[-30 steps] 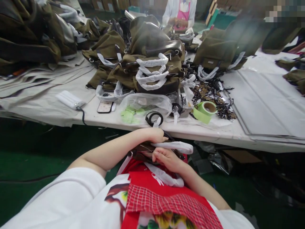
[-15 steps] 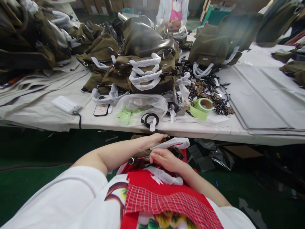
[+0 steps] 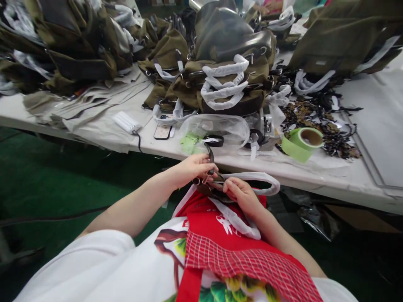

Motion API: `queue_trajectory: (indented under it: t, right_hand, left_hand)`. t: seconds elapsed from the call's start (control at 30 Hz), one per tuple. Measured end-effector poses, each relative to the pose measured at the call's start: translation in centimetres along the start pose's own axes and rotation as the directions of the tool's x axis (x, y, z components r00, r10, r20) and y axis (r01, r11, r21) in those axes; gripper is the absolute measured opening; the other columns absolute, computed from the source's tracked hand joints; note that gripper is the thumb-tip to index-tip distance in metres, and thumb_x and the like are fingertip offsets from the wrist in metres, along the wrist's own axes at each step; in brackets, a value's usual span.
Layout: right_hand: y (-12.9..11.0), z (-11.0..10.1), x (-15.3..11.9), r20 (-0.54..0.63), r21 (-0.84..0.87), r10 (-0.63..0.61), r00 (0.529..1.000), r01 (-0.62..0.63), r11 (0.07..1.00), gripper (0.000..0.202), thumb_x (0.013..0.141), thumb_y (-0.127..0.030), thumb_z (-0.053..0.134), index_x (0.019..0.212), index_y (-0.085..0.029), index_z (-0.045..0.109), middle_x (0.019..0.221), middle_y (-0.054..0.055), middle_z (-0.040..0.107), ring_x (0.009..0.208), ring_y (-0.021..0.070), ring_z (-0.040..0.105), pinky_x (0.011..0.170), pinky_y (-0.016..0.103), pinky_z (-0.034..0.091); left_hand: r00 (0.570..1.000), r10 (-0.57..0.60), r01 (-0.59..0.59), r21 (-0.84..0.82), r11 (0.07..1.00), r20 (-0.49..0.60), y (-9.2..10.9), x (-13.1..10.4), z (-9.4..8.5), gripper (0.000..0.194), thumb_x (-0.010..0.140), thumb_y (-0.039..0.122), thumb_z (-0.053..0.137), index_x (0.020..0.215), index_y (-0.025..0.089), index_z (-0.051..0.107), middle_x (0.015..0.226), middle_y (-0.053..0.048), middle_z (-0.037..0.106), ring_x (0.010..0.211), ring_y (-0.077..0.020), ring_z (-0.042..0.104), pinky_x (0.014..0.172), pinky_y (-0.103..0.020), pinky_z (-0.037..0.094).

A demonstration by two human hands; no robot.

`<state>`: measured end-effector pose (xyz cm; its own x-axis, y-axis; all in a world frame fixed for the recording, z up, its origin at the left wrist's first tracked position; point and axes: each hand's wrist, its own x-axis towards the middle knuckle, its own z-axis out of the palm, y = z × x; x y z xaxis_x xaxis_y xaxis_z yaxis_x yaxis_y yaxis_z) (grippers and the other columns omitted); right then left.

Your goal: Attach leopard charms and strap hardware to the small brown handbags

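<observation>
On my lap, against the red apron (image 3: 204, 214), lies an olive bag (image 3: 220, 193) with white-wrapped handles (image 3: 267, 181). My left hand (image 3: 200, 167) is closed on a dark strap (image 3: 209, 153) above the bag's left end, beside a metal ring. To its right, my right hand (image 3: 241, 191) is pinched at the bag's zipper opening, near a thin dark cord; what lies between its fingertips is too small to make out. The strap's upper end reaches the table edge, by a black coil (image 3: 214, 140).
Olive bags (image 3: 233, 92) are stacked on the white table (image 3: 333, 180). Nearer are a phone (image 3: 163, 131), a white device (image 3: 126, 121), a clear plastic bag (image 3: 233, 126), green tape (image 3: 302, 142) and a dark pile of small parts (image 3: 340, 142). A person's hands (image 3: 272, 6) show at the back.
The view has shifted, so the table's things sit further right. My left hand has come back from the bag's far side and now holds up the dark strap. My right hand stays at the bag.
</observation>
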<state>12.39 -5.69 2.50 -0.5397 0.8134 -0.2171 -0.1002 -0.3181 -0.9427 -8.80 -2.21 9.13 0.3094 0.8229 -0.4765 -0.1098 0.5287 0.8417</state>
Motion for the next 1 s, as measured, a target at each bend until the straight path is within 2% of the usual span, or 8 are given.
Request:
queue_trajectory:
  t: [0.1, 0.2, 0.27, 0.4, 0.5, 0.63, 0.77, 1.0]
  right_hand:
    - [0.0, 0.3, 0.1, 0.015, -0.055, 0.002, 1.000, -0.001, 0.999, 0.043, 0.092, -0.057, 0.052, 0.074, -0.018, 0.057, 0.051, -0.008, 0.032, 0.046, 0.0086, 0.025, 0.046, 0.024, 0.018]
    - [0.1, 0.3, 0.2, 0.024, -0.148, -0.022, 0.999, 0.026, 0.989, 0.041, 0.095, -0.052, 0.050, 0.072, -0.018, 0.059, 0.052, -0.006, 0.035, 0.047, 0.0091, 0.028, 0.048, 0.024, 0.021]
    - [0.0, 0.4, 0.1, 0.028, -0.224, -0.062, 0.998, 0.067, 0.972, 0.040, 0.095, -0.048, 0.050, 0.071, -0.018, 0.060, 0.055, -0.005, 0.040, 0.050, 0.0099, 0.032, 0.050, 0.025, 0.025]
    - [-0.7, 1.0, 0.0, 0.027, -0.379, -0.133, 0.991, 0.133, 0.916, 0.037, 0.095, -0.043, 0.049, 0.068, -0.019, 0.059, 0.061, -0.001, 0.053, 0.057, 0.0125, 0.044, 0.057, 0.026, 0.035]
    - [-0.8, 1.5, -0.1, 0.029, -0.432, -0.158, 0.987, 0.155, 0.888, 0.034, 0.094, -0.038, 0.048, 0.067, -0.020, 0.058, 0.062, -0.001, 0.056, 0.058, 0.0130, 0.047, 0.059, 0.026, 0.037]
    - [-0.5, 1.6, -0.1, 0.024, -0.427, -0.190, 0.981, 0.182, 0.886, 0.030, 0.092, -0.030, 0.048, 0.066, -0.020, 0.058, 0.060, -0.001, 0.056, 0.057, 0.0127, 0.048, 0.058, 0.025, 0.037]
    - [-0.3, 1.5, -0.1, 0.018, -0.406, -0.203, 0.979, 0.192, 0.893, 0.030, 0.091, -0.029, 0.048, 0.064, -0.020, 0.056, 0.059, -0.001, 0.056, 0.056, 0.0131, 0.048, 0.057, 0.026, 0.038]
    - [-0.6, 1.4, -0.2, 0.083, -0.370, -0.183, 0.980, 0.201, 0.907, 0.034, 0.093, -0.036, 0.047, 0.065, -0.020, 0.057, 0.061, 0.000, 0.056, 0.058, 0.0140, 0.048, 0.059, 0.027, 0.040]
  left_hand:
    - [0.998, 0.064, -0.066, 0.077, 0.995, 0.028, -1.3, -1.5, -0.7, 0.049, 0.070, 0.022, 0.082, 0.112, 0.013, 0.059, 0.089, -0.006, 0.071, 0.080, -0.0157, 0.070, 0.072, -0.026, 0.056]
    - [0.990, 0.135, -0.127, 0.189, 0.974, -0.030, -2.4, -2.1, -1.2, 0.061, 0.070, 0.016, 0.077, 0.126, 0.013, 0.054, 0.096, -0.009, 0.073, 0.089, -0.0190, 0.071, 0.076, -0.028, 0.056]
    - [0.980, 0.183, -0.150, 0.315, 0.937, -0.079, -2.8, -2.3, -1.2, 0.062, 0.073, 0.016, 0.072, 0.132, 0.013, 0.051, 0.102, -0.010, 0.074, 0.092, -0.0202, 0.071, 0.080, -0.031, 0.058]
    - [0.948, 0.275, -0.116, 0.627, 0.771, -0.162, -3.2, -2.7, -0.5, 0.062, 0.076, 0.018, 0.067, 0.136, 0.016, 0.052, 0.113, -0.010, 0.073, 0.082, -0.0174, 0.073, 0.083, -0.031, 0.059]
    - [0.935, 0.316, -0.087, 0.757, 0.647, -0.162, -3.2, -2.9, -0.2, 0.061, 0.078, 0.018, 0.065, 0.137, 0.018, 0.052, 0.113, -0.007, 0.073, 0.075, -0.0151, 0.072, 0.081, -0.029, 0.059]
    - [0.926, 0.352, -0.073, 0.844, 0.531, -0.141, -3.3, -3.1, -0.2, 0.057, 0.079, 0.019, 0.061, 0.136, 0.017, 0.053, 0.106, -0.006, 0.074, 0.071, -0.0152, 0.071, 0.078, -0.028, 0.057]
    - [0.916, 0.386, -0.087, 0.885, 0.458, -0.110, -3.3, -3.2, -0.2, 0.057, 0.079, 0.018, 0.058, 0.136, 0.015, 0.053, 0.105, -0.007, 0.074, 0.078, -0.0176, 0.071, 0.082, -0.030, 0.056]
    - [0.931, 0.356, -0.085, 0.902, 0.423, -0.079, -3.5, -3.0, 0.0, 0.057, 0.080, 0.018, 0.059, 0.136, 0.016, 0.052, 0.110, -0.007, 0.073, 0.090, -0.0207, 0.071, 0.089, -0.032, 0.055]
